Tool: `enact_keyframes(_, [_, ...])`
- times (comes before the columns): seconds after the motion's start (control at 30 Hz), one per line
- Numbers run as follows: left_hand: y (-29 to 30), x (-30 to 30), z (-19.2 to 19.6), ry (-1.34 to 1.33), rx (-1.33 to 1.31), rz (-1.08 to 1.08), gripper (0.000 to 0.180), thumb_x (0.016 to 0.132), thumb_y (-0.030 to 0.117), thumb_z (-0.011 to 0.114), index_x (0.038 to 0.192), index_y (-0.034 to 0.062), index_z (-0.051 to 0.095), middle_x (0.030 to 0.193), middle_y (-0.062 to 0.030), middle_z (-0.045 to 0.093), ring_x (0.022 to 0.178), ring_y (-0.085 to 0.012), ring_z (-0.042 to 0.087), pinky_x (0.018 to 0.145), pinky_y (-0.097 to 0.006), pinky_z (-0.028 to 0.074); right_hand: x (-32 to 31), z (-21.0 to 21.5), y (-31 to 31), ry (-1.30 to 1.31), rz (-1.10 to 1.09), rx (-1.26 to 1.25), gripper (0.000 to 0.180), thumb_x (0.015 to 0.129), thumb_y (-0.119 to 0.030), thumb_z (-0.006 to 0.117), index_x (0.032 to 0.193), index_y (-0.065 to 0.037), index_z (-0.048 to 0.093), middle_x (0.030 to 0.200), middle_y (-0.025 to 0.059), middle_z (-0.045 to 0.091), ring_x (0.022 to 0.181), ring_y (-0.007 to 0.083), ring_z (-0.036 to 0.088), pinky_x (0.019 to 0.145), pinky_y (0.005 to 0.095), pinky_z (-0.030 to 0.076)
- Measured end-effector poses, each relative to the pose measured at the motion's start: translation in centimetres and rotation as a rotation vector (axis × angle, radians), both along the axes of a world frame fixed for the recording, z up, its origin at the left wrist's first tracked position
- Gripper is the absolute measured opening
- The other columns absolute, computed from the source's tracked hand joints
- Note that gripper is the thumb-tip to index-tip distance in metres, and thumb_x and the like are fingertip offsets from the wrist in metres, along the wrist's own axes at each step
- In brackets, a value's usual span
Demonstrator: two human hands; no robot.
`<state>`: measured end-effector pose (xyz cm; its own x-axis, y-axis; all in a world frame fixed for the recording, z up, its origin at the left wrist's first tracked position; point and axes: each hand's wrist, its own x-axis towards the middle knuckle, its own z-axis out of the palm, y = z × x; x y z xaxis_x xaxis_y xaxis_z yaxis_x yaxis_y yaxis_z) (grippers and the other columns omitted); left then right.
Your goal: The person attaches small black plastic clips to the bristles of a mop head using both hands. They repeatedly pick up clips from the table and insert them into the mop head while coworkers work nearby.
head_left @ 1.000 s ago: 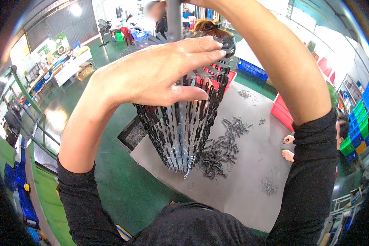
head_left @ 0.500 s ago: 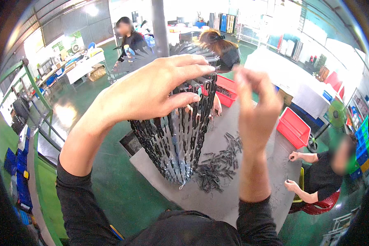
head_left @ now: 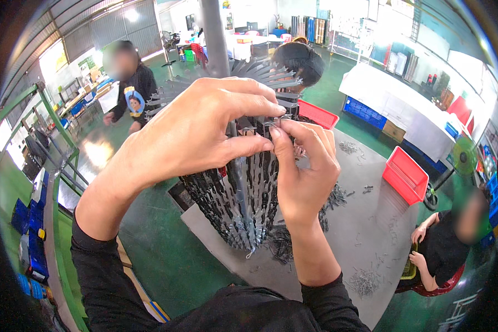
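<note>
In front of me stands a rack with a grey post (head_left: pixel 214 41) and flat grey metal blades (head_left: pixel 260 73) fanned out around it. Dense strands of small black elongated pieces (head_left: pixel 205 193) hang below, narrowing toward a tied bottom. My left hand (head_left: pixel 196 130) curves around the rack's near right side, thumb and fingers bent; what lies in its grasp is mostly hidden. My right hand (head_left: pixel 309 174) pinches a small thin dark piece (head_left: pixel 272 124) between thumb and index finger, close to the left fingertips. Loose black pieces (head_left: pixel 282 246) lie heaped beneath on the grey table (head_left: pixel 354 216).
Red baskets (head_left: pixel 406 174) (head_left: pixel 318 115) stand on the table's right and far sides. A seated person (head_left: pixel 445 243) is at the right, another person (head_left: pixel 299 61) bends behind the rack, and a third (head_left: pixel 135 88) stands at the left. More small pieces (head_left: pixel 364 281) lie at the near right.
My right hand has moved left to meet the left hand at the rack. The left hand stays nearly in place. The person at the left appears nearer, and the seated person's hands have come together.
</note>
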<state>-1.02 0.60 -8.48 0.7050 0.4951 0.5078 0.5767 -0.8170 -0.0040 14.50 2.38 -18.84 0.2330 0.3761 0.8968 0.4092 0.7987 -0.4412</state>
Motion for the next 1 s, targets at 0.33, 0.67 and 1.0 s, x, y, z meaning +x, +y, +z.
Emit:
enact_keyframes(0.33, [1.0, -0.8, 0.6, 0.132, 0.019, -0.022, 0.048, 0.08, 0.016, 0.068, 0.125, 0.0049, 0.056, 0.123, -0.0164, 0.057, 0.11, -0.0358, 0.056, 0.092, -0.041, 0.046, -0.3, 0.0, 1.5, 0.118, 0.125, -0.045, 0.011, 0.078, -0.003, 0.072, 0.087, -0.002, 0.066, 0.075, 0.0043, 0.064, 0.068, 0.0126, 0.054, 0.079, 0.0321, 0.042])
enact_keyframes(0.67, [1.2, -1.1, 0.4, 0.119, 0.013, 0.042, 0.046, 0.081, 0.012, 0.066, 0.126, 0.0076, 0.057, 0.123, -0.016, 0.057, 0.11, -0.0357, 0.055, 0.093, -0.042, 0.046, 0.4, 0.5, 2.3, 0.33, 0.652, -0.334, 0.006, 0.082, -0.003, 0.069, 0.087, 0.0, 0.067, 0.077, -0.0006, 0.062, 0.07, 0.007, 0.053, 0.076, 0.023, 0.042])
enact_keyframes(1.0, [0.1, -0.6, 0.2, 0.121, 0.067, 0.025, 0.046, 0.081, 0.012, 0.066, 0.126, 0.0069, 0.057, 0.123, -0.016, 0.057, 0.11, -0.035, 0.056, 0.092, -0.041, 0.047, 2.8, 0.4, 1.7, 0.427, 1.039, -0.383, 0.011, 0.085, -0.003, 0.066, 0.095, 0.003, 0.066, 0.084, 0.0015, 0.065, 0.077, 0.0065, 0.057, 0.072, 0.0196, 0.043])
